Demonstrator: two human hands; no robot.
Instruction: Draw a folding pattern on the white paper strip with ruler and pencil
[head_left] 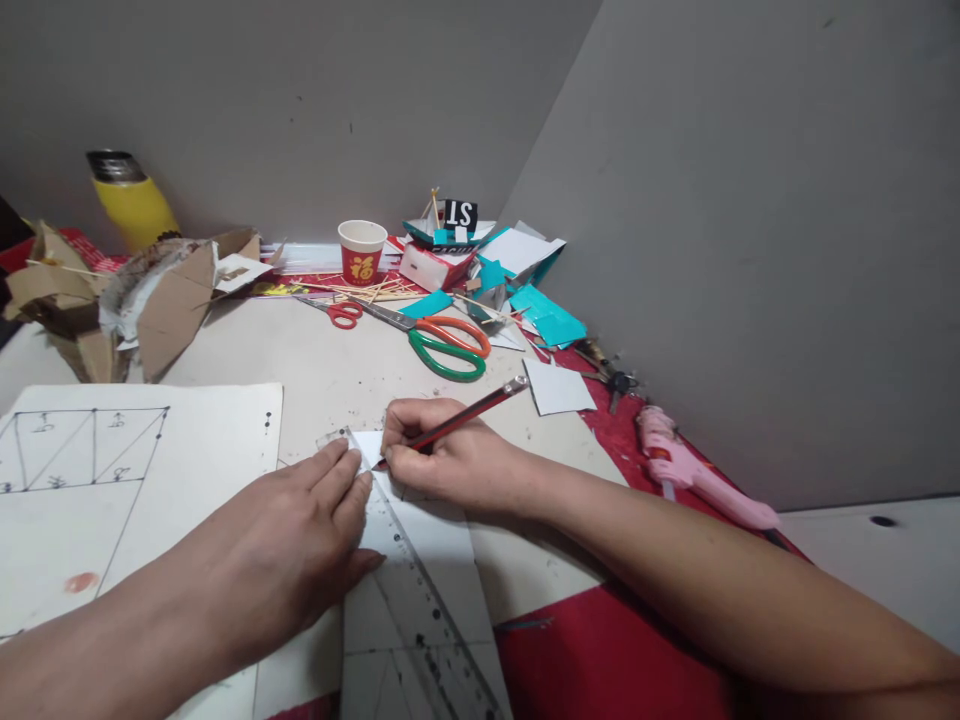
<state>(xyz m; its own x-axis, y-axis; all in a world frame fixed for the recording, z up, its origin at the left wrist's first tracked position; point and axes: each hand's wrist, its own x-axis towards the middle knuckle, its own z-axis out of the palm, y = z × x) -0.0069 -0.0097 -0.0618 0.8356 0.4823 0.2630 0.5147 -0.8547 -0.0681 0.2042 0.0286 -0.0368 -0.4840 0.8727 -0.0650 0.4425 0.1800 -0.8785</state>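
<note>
A red and black pencil (472,411) is pinched in my right hand (454,455), its tip at the edge of a clear ruler (420,573). My left hand (289,540) lies over the ruler's upper part, fingers stretched out and pressing it down. Beneath the ruler is a strip of white card (457,610) with several pencil lines drawn on it. Left of my left hand, a large white sheet (172,530) carries a drawn frame of straight lines and diagonals; my forearm covers part of it.
Orange-and-green-handled scissors (450,350), small red scissors (345,315) and thin sticks (382,290) lie beyond my hands. Behind stand a paper cup (363,255) and a yellow bottle (135,205). Cut cardboard (180,310) is at left; a pink glue gun (697,480) lies at right.
</note>
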